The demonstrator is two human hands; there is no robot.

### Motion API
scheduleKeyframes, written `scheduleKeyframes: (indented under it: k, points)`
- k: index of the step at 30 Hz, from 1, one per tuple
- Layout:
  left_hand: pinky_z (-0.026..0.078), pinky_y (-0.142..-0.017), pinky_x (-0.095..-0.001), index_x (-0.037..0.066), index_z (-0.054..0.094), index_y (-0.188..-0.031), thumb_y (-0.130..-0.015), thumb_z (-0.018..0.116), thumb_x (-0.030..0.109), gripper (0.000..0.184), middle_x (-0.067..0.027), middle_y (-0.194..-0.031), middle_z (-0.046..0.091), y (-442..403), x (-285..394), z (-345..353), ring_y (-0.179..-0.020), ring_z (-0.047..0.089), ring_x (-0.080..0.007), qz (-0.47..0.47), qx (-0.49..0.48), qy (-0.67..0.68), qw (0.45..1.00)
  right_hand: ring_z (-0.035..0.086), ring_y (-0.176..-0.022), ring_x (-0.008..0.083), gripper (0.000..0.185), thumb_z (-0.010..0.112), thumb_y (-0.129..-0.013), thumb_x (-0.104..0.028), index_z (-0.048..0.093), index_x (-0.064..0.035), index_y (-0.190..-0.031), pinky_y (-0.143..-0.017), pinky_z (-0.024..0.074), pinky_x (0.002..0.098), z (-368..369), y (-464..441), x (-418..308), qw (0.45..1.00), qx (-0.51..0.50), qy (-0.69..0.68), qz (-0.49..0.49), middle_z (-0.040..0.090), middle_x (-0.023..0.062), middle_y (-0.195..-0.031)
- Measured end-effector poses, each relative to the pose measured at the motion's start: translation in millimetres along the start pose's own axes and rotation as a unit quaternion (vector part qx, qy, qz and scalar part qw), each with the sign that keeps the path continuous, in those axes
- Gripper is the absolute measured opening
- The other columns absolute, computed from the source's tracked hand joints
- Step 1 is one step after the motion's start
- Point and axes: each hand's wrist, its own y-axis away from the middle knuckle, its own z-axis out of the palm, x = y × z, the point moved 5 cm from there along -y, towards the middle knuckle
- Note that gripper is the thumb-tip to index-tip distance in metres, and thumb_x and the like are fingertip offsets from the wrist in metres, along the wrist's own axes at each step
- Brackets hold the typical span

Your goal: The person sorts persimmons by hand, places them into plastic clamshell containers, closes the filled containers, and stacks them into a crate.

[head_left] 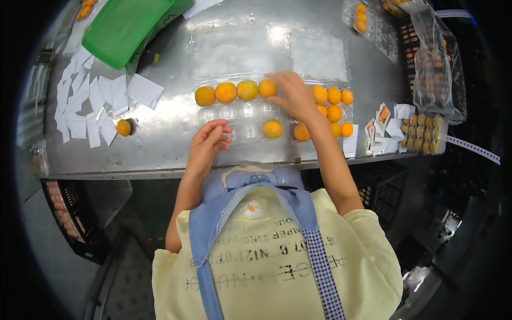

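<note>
Two clear plastic trays with raised lids lie open side by side on the metal table. The left tray [229, 113] has four orange fruits along its back row and one fruit [272, 128] in the front row. My right hand [294, 96] reaches over its back right corner, fingers curled round the rightmost fruit [267, 88]. The right tray [348, 113] holds several fruits and is partly covered by my right forearm. My left hand [207, 145] is at the front left edge of the left tray, thumb and fingertips close together; nothing shows between them.
A green bin [120, 32] stands at the back left above scattered white papers [98, 101]. A lone fruit [124, 127] lies beside them. Picture cards [381, 120] and a filled pack [424, 133] sit at the right edge, near a plastic-draped crate [434, 69].
</note>
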Motion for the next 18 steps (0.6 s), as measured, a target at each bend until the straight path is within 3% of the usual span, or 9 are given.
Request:
scheduleKeyframes:
  k: [2, 5, 8, 13, 18]
  points:
    - [0.046, -0.07, -0.0242, 0.004, 0.056, -0.113, -0.094, 0.052, 0.022, 0.027, -0.006, -0.099, 0.061, -2, -1, 2, -0.08, 0.059, -0.0105, 0.0, -0.01, 0.005, 1.0, 0.055, -0.1, 0.0268, 0.047, 0.076, -0.068, -0.018, 0.058, -0.0106, -0.11, -0.08, 0.0477, 0.0354, 11, -3, 1, 0.997, -0.037, 0.056, -0.042, 0.057, 0.0065, -0.11]
    - [0.046, -0.07, -0.0242, 0.004, 0.056, -0.113, -0.094, 0.052, 0.022, 0.026, -0.0061, -0.098, 0.061, -1, 1, 4, -0.08, 0.058, -0.0104, 0.0, -0.016, 0.007, 1.0, 0.057, -0.092, 0.0211, 0.046, 0.076, -0.069, -0.013, 0.058, -0.0099, -0.112, -0.072, 0.0495, 0.0295, 12, -5, 7, 0.997, -0.02, 0.037, -0.06, 0.057, 0.0074, -0.105]
    - [0.047, -0.069, -0.0239, 0.004, 0.056, -0.113, -0.094, 0.052, 0.022, 0.026, -0.0061, -0.098, 0.061, -2, -2, 0, -0.08, 0.058, -0.0105, 0.009, -0.019, 0.02, 1.0, 0.057, -0.098, 0.0168, 0.049, 0.075, -0.069, -0.005, 0.057, -0.009, -0.114, -0.077, 0.0503, 0.0281, 8, 1, 16, 0.989, -0.05, -0.106, 0.091, 0.058, 0.0063, -0.107]
    - [0.047, -0.069, -0.0236, 0.004, 0.057, -0.113, -0.094, 0.051, 0.021, 0.025, -0.0059, -0.098, 0.061, -4, -1, -6, -0.079, 0.059, -0.0104, 0.01, -0.005, 0.02, 1.0, 0.053, -0.108, 0.0171, 0.05, 0.071, -0.073, 0.001, 0.052, -0.0043, -0.119, -0.085, 0.0516, 0.0314, -1, 22, 10, 0.925, 0.021, -0.359, 0.121, 0.055, 0.007, -0.117]
    - [0.048, -0.067, -0.0235, 0.004, 0.057, -0.113, -0.094, 0.052, 0.02, 0.025, -0.0058, -0.098, 0.06, -7, -2, -2, -0.079, 0.057, -0.0106, 0.006, -0.012, 0.014, 1.0, 0.052, -0.112, 0.0205, 0.048, 0.066, -0.076, 0.004, 0.05, -0.0007, -0.121, -0.086, 0.0521, 0.0339, -7, 35, 1, 0.875, 0.057, -0.464, 0.128, 0.053, 0.0104, -0.121]
